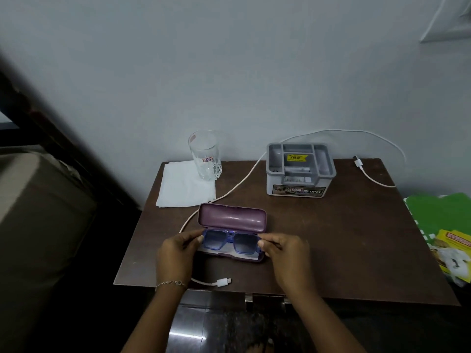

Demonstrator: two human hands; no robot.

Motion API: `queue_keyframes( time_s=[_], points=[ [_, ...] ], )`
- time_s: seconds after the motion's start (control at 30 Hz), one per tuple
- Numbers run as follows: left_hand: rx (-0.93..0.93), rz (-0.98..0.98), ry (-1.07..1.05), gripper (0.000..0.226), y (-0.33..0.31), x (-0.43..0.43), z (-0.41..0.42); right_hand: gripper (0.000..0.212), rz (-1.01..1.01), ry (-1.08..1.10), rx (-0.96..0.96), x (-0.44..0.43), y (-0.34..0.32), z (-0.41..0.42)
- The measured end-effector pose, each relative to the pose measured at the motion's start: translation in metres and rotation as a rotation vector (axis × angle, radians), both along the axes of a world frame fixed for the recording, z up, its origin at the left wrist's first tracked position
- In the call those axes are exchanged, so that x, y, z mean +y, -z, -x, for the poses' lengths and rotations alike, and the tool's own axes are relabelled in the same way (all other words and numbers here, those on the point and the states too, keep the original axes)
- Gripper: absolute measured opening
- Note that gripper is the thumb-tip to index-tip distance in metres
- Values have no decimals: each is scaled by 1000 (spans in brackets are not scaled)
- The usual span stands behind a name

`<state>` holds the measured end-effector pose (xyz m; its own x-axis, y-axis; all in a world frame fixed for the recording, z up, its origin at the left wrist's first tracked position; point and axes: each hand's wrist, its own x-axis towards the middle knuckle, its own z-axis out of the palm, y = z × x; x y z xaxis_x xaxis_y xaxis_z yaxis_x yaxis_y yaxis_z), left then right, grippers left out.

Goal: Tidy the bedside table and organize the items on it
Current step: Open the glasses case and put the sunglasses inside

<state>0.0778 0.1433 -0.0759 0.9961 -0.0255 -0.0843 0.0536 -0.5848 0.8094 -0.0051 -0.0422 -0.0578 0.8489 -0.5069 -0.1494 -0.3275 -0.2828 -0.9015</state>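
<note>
We've got both hands, left hand [178,247] & right hand [283,247], pinched shut on the blue sunglasses [230,242], lowering them over the open purple case [233,219] mid-tabletop [356,245]. Left, we judge: shut case, coil white cable [239,183] behind it, sort glass [205,155], napkin [184,186], grey organizer [300,169].

Table [331,238]: napkin [183,189]; glass [205,155]; organizer [299,171]; cable [237,186]; case [232,217]

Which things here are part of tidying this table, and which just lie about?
Part of the job: blue-framed sunglasses, open purple case, white charging cable, clear drinking glass, white napkin, grey plastic organiser.

Lying about: green bag, yellow packet.
</note>
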Motion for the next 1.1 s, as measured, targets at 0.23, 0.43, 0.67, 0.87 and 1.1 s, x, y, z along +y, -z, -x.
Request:
queue_keyframes(
  time_s=[0.23,0.43,0.67,0.87,1.1],
  points=[
    [-59,47,-47,17,3,-25,19,17,165,0,-52,-23,5,7],
    [-125,-22,-23,17,-2,-41,29,19,239,-24,-45,-37,9,9],
    [-107,-16,3,16,-2,-42,27,18,156,6,-27,-37,14,11],
    [73,298,51,36,-2,-42,23,19,205,56,-52,-44,11,11],
    [276,330,247,61,5,-32,10,59,-315,88,31,-57,17,11]
  ],
)
